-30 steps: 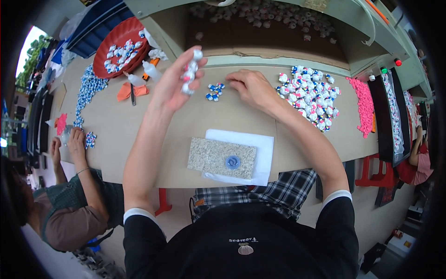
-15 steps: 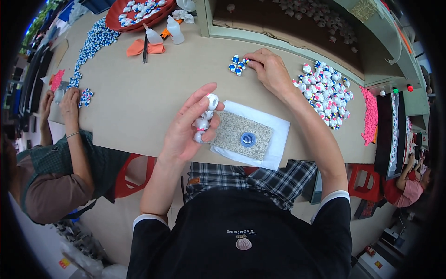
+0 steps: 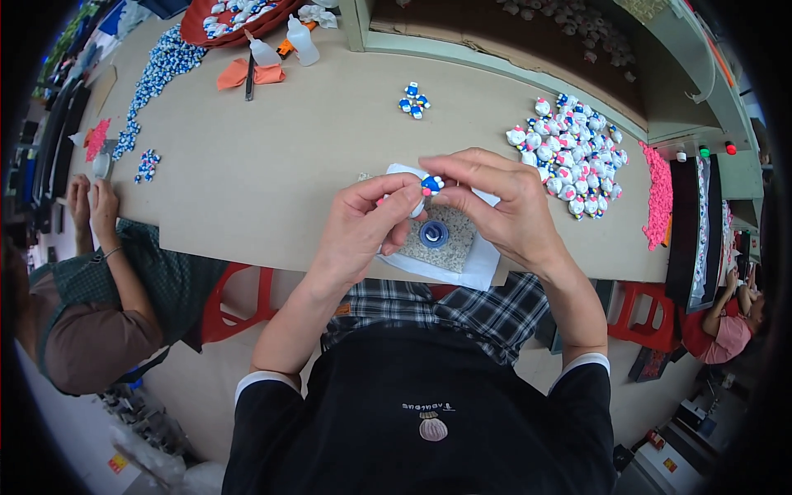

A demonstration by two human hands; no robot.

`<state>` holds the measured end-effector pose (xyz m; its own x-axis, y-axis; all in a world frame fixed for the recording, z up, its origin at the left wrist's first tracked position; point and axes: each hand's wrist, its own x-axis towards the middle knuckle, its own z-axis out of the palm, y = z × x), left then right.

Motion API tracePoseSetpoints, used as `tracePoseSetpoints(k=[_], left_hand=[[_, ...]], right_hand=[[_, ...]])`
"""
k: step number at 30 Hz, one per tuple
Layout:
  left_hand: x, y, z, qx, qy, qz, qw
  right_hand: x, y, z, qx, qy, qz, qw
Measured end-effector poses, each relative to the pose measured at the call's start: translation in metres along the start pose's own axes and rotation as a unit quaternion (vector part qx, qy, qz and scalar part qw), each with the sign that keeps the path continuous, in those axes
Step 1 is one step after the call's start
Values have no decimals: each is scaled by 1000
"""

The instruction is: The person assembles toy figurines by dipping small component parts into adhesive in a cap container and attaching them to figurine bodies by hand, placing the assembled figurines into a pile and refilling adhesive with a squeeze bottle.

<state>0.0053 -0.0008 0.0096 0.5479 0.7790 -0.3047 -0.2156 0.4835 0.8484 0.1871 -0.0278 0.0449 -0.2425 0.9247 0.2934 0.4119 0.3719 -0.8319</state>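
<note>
My left hand (image 3: 369, 216) is closed on a white round figurine head (image 3: 417, 209), with other white pieces mostly hidden behind its fingers. Against that head, a small blue-and-white figurine body (image 3: 431, 185) is pinched by the thumb and fingers of my right hand (image 3: 505, 200). Both hands meet above a speckled stone slab (image 3: 462, 254) lying on a white cloth (image 3: 485, 271). On the slab stands a small round blue dish (image 3: 434, 234). Farther off lies a small cluster of blue-and-white bodies (image 3: 415, 105).
Figurines with white heads form a pile (image 3: 573, 157) at right, beside a strip of pink pieces (image 3: 656, 202). White squeeze bottles (image 3: 304, 45), an orange cloth (image 3: 267, 73) and a red bowl (image 3: 198, 31) stand far left. A co-worker's hands (image 3: 103, 210) are at left.
My right hand has come back from the cluster with a blue-and-white body and met my left hand over the slab. My left hand has turned and moved right. The co-worker's hands shifted left.
</note>
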Motion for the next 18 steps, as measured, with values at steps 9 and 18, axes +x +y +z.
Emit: tracePoseSetpoints(k=[9,18], left_hand=[[-14,-4,12,0,56,51,997],[-38,-20,-13,-70,43,-11,997]], right_hand=[[-17,-1,7,202,60,192,959],[-38,2,17,-210,-96,16,973]])
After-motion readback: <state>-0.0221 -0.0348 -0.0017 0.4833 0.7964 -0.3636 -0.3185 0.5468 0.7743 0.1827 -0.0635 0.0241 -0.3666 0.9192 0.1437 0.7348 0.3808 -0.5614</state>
